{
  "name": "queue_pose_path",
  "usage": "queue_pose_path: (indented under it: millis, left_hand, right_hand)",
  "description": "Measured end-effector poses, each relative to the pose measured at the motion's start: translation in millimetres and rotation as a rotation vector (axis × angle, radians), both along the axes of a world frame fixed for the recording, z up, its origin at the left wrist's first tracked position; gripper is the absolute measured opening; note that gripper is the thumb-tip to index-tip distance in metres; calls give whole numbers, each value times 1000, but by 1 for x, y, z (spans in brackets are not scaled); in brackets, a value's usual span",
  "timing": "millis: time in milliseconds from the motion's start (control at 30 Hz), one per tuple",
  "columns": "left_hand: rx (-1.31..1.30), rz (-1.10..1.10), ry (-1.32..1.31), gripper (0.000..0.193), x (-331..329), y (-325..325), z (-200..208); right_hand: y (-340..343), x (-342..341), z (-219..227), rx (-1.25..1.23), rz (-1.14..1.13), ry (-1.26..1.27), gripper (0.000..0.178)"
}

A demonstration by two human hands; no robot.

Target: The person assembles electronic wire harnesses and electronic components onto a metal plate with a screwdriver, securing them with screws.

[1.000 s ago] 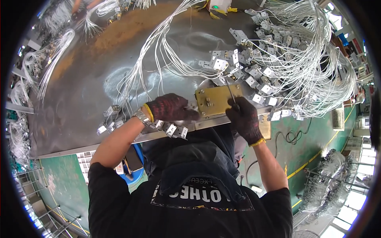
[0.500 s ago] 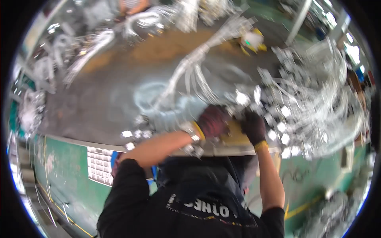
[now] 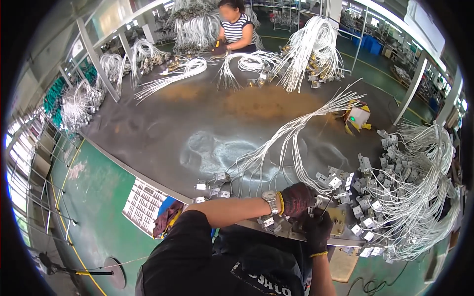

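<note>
Dark grey metal tops the wide table (image 3: 143, 130), browned with rust toward its far side. Heaped on its right end are white cables (image 3: 419, 192) tipped with silver brackets. At the far edge a co-worker (image 3: 239, 30) in a striped top has both hands low over the tabletop. Across the middle fans a slimmer cable bundle (image 3: 296, 126), its loose ends lying near a white-and-yellow box (image 3: 358, 118) with a green light. Both of the person's hands wear dark gloves and work close together at the near edge. The left hand (image 3: 297, 199) has its fingers bent inward; I cannot tell what they pinch. The right hand (image 3: 317, 231) curls its fingers around a thin tool (image 3: 327, 204), its shaft slanting upward. Partly behind that hand, a brass-coloured plate (image 3: 338, 220) lies on the table beside the bracket pile.
</note>
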State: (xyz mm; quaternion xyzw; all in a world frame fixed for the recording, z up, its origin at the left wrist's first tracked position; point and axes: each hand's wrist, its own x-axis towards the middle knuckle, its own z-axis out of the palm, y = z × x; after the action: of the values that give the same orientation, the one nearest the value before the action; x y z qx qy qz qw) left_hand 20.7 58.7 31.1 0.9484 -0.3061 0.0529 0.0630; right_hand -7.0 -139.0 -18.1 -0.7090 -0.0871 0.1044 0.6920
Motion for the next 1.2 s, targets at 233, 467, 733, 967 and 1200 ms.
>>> queue_pose_path:
  millis: [233, 467, 733, 967, 1200]
  left_hand:
    - [-106, -8, -96, 30, -7, -11, 5]
    - [-334, 174, -267, 30, -30, -39, -5]
    - [-769, 167, 115, 36, -34, -41, -1]
    - [-843, 400, 202, 40, -43, -46, -10]
    - [-277, 145, -25, 68, -38, -27, -12]
  right_hand:
    - [1, -24, 41, 20, -179, 184, 17]
    - [-6, -30, 41, -71, -178, -24, 11]
    - [-23, -20, 36, -206, -170, -302, 11]
    - [-33, -20, 63, 327, -76, 567, 7]
    - [-29, -21, 67, 230, -157, 575, 7]
